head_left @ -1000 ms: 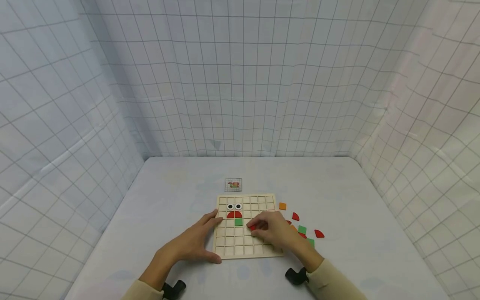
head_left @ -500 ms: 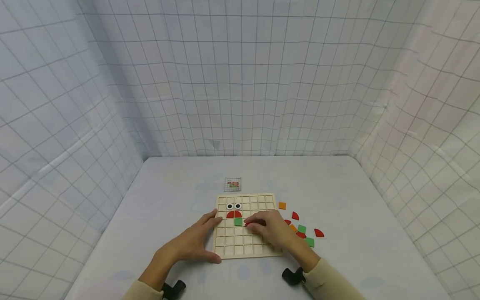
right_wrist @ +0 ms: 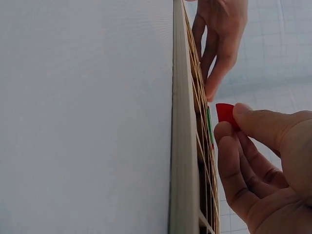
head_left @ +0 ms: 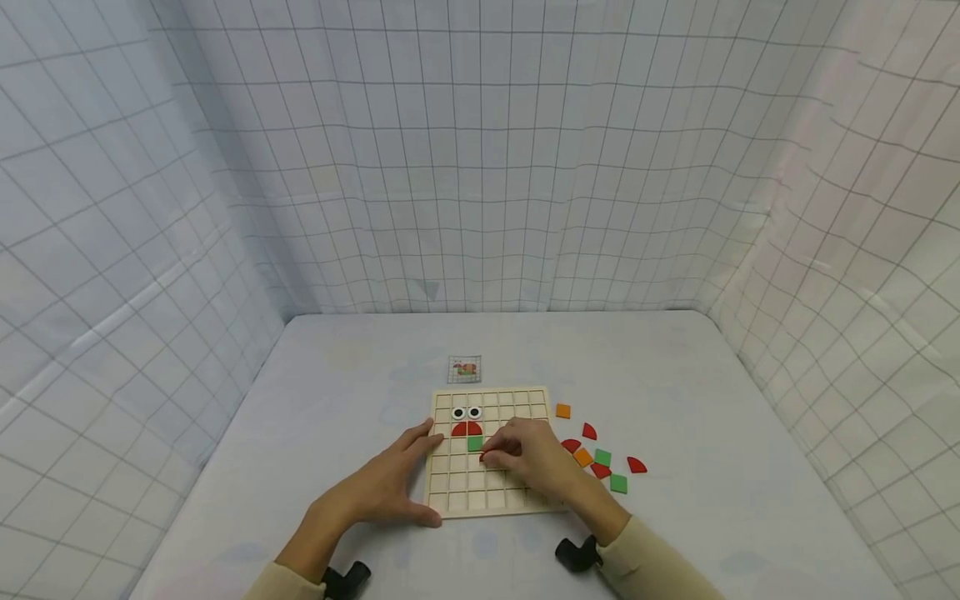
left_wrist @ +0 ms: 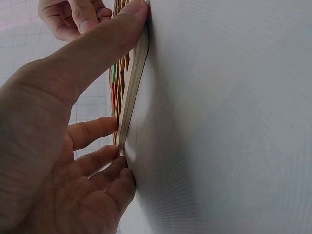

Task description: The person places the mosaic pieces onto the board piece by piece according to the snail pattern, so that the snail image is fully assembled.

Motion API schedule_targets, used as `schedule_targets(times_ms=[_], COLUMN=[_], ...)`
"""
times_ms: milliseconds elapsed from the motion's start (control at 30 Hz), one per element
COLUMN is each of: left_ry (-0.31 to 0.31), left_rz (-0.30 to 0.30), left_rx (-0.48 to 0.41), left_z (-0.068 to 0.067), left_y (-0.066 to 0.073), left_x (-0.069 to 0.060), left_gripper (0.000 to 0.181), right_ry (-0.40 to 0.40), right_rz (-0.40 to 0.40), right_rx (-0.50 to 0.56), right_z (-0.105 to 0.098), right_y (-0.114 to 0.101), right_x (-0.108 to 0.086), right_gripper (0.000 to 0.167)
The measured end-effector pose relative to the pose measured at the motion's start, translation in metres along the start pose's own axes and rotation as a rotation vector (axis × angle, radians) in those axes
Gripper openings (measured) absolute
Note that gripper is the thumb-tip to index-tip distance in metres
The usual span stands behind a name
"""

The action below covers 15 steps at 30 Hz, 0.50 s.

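A wooden grid board [head_left: 457, 502] lies on the table, with two eye discs [head_left: 467, 412], two red quarter pieces [head_left: 467, 429] and a green square [head_left: 476, 444] in its cells. Along the board's left edge rests my left hand [head_left: 375, 490], fingers and thumb spread and touching the rim. My right hand [head_left: 536, 457] is over the board, pinching a red quarter piece [right_wrist: 225, 113] between thumb and fingers. In the head view that piece [head_left: 483, 457] is near the green square's lower right corner, partly hidden by the fingers.
Right of the board lie loose pieces: an orange square [head_left: 563, 411], another orange square [head_left: 583, 457], green squares [head_left: 618, 483] and several red quarters [head_left: 637, 465]. A small picture card [head_left: 464, 369] lies behind the board. Grid-patterned curtains [head_left: 480, 167] stand around the table.
My right hand has moved left across the board with the red piece, bringing it close to the green square. My left hand has stayed at the board's left edge.
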<state>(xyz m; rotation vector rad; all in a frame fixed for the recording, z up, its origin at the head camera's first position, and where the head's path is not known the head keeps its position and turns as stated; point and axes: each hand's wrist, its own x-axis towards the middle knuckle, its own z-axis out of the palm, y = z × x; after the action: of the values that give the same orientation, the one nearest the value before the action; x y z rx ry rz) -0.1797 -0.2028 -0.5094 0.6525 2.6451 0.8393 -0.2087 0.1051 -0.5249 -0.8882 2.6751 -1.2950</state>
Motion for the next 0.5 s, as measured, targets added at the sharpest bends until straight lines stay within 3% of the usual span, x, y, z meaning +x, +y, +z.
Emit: schedule_targets(times_ms=[500], left_ry=[0.016], left_rz=[0.022], left_rx=[0.005], left_z=[0.002], left_y=[-0.003], left_x=[0.0], left_gripper=[0.125], right_ry=[-0.028], right_rz=[0.007], right_rx=[-0.035], right_z=[0.014], right_y=[-0.009], right_x=[0.006], right_gripper=[0.003])
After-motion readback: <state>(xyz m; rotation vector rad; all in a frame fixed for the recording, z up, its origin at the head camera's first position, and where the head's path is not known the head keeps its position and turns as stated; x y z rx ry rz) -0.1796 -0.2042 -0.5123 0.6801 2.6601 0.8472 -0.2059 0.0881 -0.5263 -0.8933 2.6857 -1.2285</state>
